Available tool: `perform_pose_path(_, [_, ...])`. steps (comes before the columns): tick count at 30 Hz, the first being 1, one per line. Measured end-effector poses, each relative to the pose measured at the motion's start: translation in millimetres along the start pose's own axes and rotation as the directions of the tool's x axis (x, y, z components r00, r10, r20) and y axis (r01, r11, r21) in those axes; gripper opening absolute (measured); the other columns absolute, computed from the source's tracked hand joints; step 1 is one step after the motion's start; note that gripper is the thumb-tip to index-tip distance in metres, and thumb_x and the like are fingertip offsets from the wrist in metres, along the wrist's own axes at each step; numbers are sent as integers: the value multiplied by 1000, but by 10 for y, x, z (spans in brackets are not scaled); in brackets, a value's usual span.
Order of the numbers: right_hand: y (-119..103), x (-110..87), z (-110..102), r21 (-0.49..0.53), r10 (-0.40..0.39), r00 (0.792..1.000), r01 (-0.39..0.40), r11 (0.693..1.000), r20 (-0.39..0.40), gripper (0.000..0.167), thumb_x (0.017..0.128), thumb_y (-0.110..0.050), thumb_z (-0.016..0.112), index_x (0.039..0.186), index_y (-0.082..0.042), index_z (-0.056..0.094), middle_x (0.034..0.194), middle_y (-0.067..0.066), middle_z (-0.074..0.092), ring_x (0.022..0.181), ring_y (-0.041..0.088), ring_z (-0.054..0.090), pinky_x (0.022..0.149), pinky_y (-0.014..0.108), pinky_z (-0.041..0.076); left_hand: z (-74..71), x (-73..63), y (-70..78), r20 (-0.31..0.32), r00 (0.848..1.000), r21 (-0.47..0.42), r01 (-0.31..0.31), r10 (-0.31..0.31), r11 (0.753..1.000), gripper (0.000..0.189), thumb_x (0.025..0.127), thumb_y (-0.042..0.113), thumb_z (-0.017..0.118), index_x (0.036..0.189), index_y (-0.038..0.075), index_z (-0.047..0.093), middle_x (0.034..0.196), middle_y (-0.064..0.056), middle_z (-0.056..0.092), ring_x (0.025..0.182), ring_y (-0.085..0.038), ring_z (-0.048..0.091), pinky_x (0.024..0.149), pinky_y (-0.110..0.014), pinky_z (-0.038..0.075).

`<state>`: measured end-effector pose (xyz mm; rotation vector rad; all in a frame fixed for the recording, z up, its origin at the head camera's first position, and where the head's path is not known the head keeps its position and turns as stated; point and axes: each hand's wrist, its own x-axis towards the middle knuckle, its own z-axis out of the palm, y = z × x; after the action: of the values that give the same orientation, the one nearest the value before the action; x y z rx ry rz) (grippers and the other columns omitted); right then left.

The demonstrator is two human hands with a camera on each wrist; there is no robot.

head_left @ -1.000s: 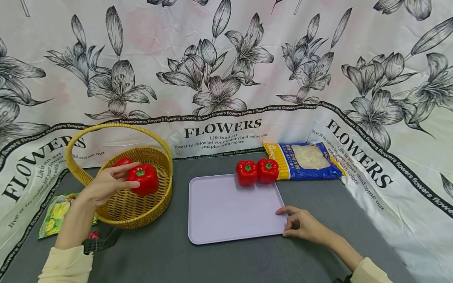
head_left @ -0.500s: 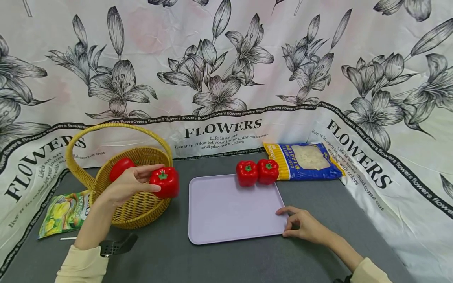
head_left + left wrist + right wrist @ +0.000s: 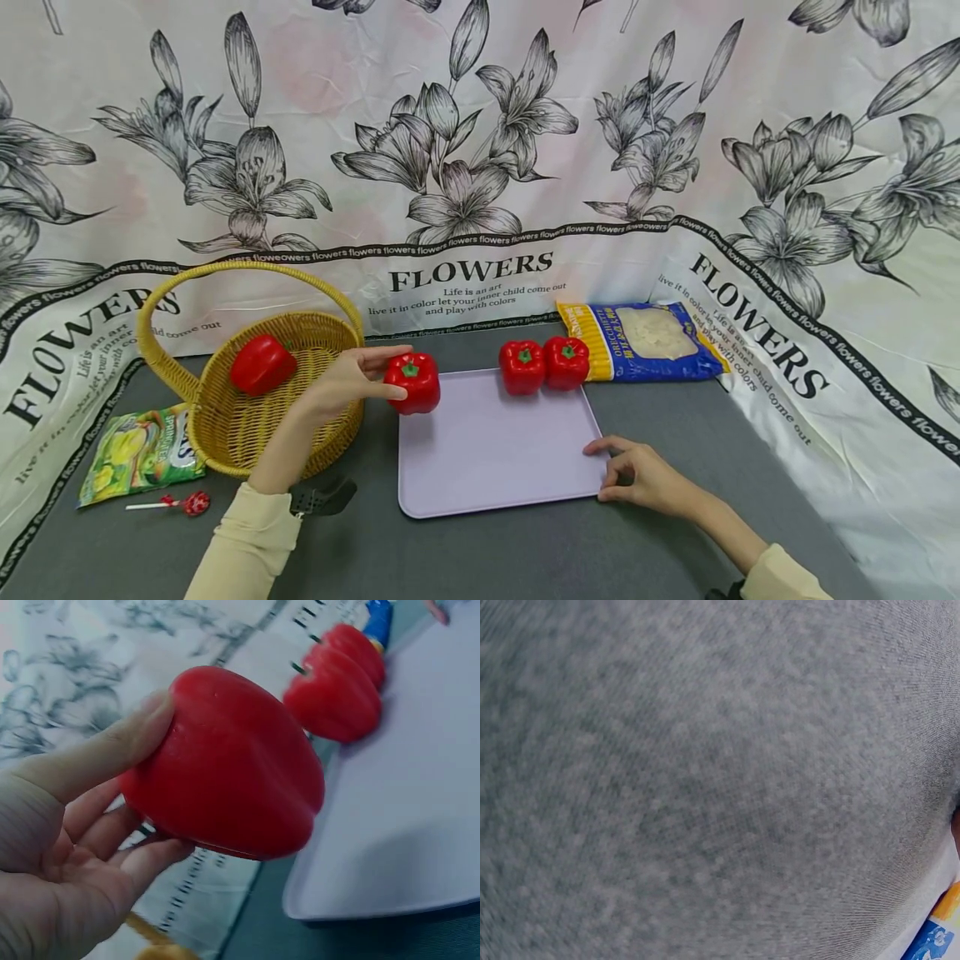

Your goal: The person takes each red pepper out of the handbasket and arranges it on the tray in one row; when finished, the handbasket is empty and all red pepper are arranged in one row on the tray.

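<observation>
A red bell pepper (image 3: 418,385) with a green stem is in my left hand (image 3: 341,387), gripped between thumb and fingers over the left back corner of the pale lilac tray (image 3: 495,454). In the left wrist view the thumb lies on one side of the bell pepper (image 3: 232,765), with fingers behind and under it. Two more bell peppers (image 3: 522,367) (image 3: 566,363) stand side by side at the tray's right back edge. My right hand (image 3: 648,479) holds the tray's right edge near the front corner, index fingertip and thumb at the rim.
A yellow wicker basket (image 3: 330,446) with a tall handle stands at left, one red bell pepper (image 3: 262,365) lying in it. Beside it are a green snack bag (image 3: 138,454) and a lollipop (image 3: 197,503). A blue and yellow pasta bag (image 3: 652,342) lies at back right.
My left hand has carried the bell pepper rightward, from over the basket to over the tray's left back corner. The lollipop has come into full view. My right hand has stayed put.
</observation>
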<state>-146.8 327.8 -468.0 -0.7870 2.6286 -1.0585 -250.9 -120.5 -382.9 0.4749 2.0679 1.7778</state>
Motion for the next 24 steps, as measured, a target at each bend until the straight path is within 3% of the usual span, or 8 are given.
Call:
perform_pose_path(6, [-6, -1, 5, 16, -12, 1000, 12, 1000, -1, 15, 82, -26, 77, 72, -24, 66, 125, 10, 58, 99, 19, 53, 73, 21, 47, 125, 220, -199, 15, 1000, -19, -11, 11, 1000, 61, 82, -3, 71, 138, -6, 46, 133, -26, 53, 116, -35, 55, 90, -35, 52])
perform_pose_path(12, [-4, 6, 9, 3, -13, 1000, 14, 1000, -12, 15, 81, -26, 77, 72, -25, 65, 124, 8, 59, 100, 18, 54, 73, 20, 47, 202, 402, -363, -17, 1000, -25, 11, -11, 1000, 63, 82, -1, 72, 139, -4, 46, 135, -23, 52, 122, -37, 51, 96, -40, 48])
perform_pose_path(24, [4, 0, 10, -3, -8, 1000, 8, 1000, -15, 15, 80, -24, 78, 72, -25, 65, 124, 7, 59, 103, 21, 53, 76, 21, 47, 353, 655, -454, -49, 999, -75, 11, -15, 997, 63, 80, -5, 72, 138, -2, 48, 136, -23, 51, 122, -36, 52, 97, -39, 47])
